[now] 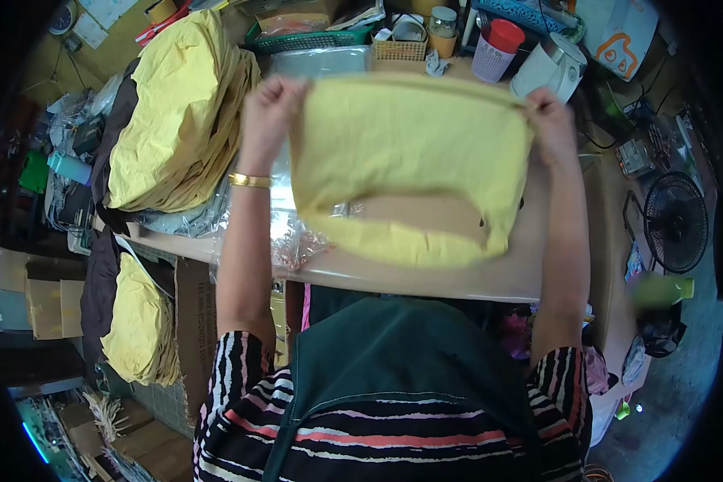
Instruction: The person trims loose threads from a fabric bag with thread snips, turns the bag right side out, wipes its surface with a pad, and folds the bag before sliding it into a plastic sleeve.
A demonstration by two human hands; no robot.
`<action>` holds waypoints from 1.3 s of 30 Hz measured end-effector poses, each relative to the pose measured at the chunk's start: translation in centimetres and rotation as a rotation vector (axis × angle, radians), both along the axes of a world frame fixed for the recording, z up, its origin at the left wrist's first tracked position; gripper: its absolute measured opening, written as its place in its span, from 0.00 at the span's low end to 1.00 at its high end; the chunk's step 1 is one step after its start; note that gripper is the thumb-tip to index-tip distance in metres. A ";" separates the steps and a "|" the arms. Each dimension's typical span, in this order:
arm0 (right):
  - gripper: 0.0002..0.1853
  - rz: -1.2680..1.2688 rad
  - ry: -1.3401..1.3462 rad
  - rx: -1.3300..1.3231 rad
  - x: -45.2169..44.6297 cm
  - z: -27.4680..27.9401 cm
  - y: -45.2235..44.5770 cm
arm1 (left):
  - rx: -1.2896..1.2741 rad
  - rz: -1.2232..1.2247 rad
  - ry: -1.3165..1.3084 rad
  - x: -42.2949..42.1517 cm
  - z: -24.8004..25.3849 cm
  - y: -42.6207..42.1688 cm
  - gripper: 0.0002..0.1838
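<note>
A yellow cloth piece (pixel 410 136) is spread between my two hands above the table, its top edge pulled taut and its lower part hanging in a loop with an opening. My left hand (pixel 271 112) is closed on the upper left corner; a gold band circles that wrist. At the upper right corner my right hand (pixel 550 124) is closed on the cloth, slightly blurred. Clear plastic packaging (pixel 289 233) lies on the table (pixel 426 283) beneath the cloth's left side. A big pile of yellow cloth (pixel 169 104) rests left of my left hand.
Along the back stand a green basket (pixel 309 38), a small woven basket (pixel 400 50), a lidded jar (pixel 443 30), a pink cup (pixel 492 60) and a white kettle (pixel 548 68). A black fan (pixel 676 221) is at the right. More yellow cloth (pixel 139 329) hangs lower left.
</note>
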State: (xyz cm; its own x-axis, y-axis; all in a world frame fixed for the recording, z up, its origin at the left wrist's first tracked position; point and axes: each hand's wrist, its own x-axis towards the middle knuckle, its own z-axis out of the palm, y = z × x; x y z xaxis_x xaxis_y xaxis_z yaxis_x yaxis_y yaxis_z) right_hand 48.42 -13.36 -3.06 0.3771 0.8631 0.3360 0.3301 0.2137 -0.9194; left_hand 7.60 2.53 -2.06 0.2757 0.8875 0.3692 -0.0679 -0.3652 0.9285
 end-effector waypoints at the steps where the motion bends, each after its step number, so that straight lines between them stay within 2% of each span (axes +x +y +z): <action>1: 0.10 -0.035 -0.105 0.129 -0.3 4.1 -1.1 | 0.108 0.016 -0.107 0.4 3.5 -1.0 0.08; 2: 0.10 0.008 -0.053 0.336 -0.3 7.2 -1.8 | 0.244 -0.082 -0.181 -0.2 6.0 -1.1 0.04; 3: 0.07 0.020 -0.159 0.466 -0.5 10.3 -3.3 | 0.389 -0.106 -0.169 -0.7 8.5 -1.6 0.04; 5: 0.08 -0.140 -0.286 0.433 -2.5 14.2 -6.8 | 0.681 0.001 -0.121 -0.9 11.8 -4.2 0.03; 8: 0.08 -0.114 -0.443 0.369 -2.5 12.0 -9.6 | 0.901 0.174 0.023 -1.3 9.6 -6.6 0.03; 10: 0.09 -0.145 -0.652 0.286 -2.5 7.3 -11.1 | 0.869 0.133 0.162 -2.1 4.8 -7.8 0.04; 12: 0.08 -0.155 -0.523 0.121 -4.2 1.0 -13.2 | 0.880 0.118 0.372 -2.8 -1.1 -9.4 0.06; 14: 0.07 -0.082 -0.572 -0.240 -5.0 -4.4 -15.3 | 0.719 -0.060 0.594 -3.9 -5.6 -10.9 0.11; 15: 0.07 -0.097 -0.566 -0.264 -5.6 -5.7 -16.3 | 0.708 -0.087 0.589 -4.5 -6.9 -11.9 0.11; 17: 0.08 -0.159 -0.235 -0.409 -6.4 -6.7 -17.4 | 0.434 -0.042 0.560 -4.9 -8.6 -12.8 0.17; 18: 0.08 -0.177 -0.237 -0.422 -6.4 -6.8 -17.7 | 0.442 -0.008 0.554 -4.9 -8.5 -12.6 0.24; 20: 0.10 -0.287 -0.373 -0.223 -6.4 -6.8 -17.5 | 0.473 0.042 0.601 -4.3 -7.5 -12.4 0.28; 22: 0.12 -0.255 -0.392 -0.148 -6.7 -6.3 -16.4 | 0.517 0.012 0.628 -3.8 -7.3 -11.4 0.29; 23: 0.13 -0.211 -0.405 -0.064 -6.8 -6.1 -15.8 | 0.552 -0.016 0.634 -3.6 -7.2 -10.9 0.27; 25: 0.15 -0.185 -0.449 -0.065 -6.7 -6.3 -15.1 | 0.569 -0.042 0.640 -3.3 -6.2 -10.2 0.22; 27: 0.17 -0.116 -0.483 -0.041 -7.0 -6.1 -13.6 | 0.558 -0.091 0.641 -3.4 -5.6 -9.5 0.21; 29: 0.20 -0.156 -0.615 -0.075 -7.4 -5.0 -13.4 | 0.552 -0.139 0.608 -3.6 -5.4 -9.1 0.18; 33: 0.20 -0.113 -0.628 -0.026 -7.7 -5.4 -12.8 | 0.476 -0.127 0.586 -3.1 -5.9 -8.6 0.12; 35: 0.18 -0.232 -0.658 0.008 -9.0 -3.8 -12.2 | 0.444 -0.110 0.583 -2.9 -5.8 -8.6 0.11; 39: 0.14 -0.093 -0.675 -0.039 -6.8 -5.7 -12.5 | 0.446 -0.198 0.556 -2.8 -5.5 -8.3 0.10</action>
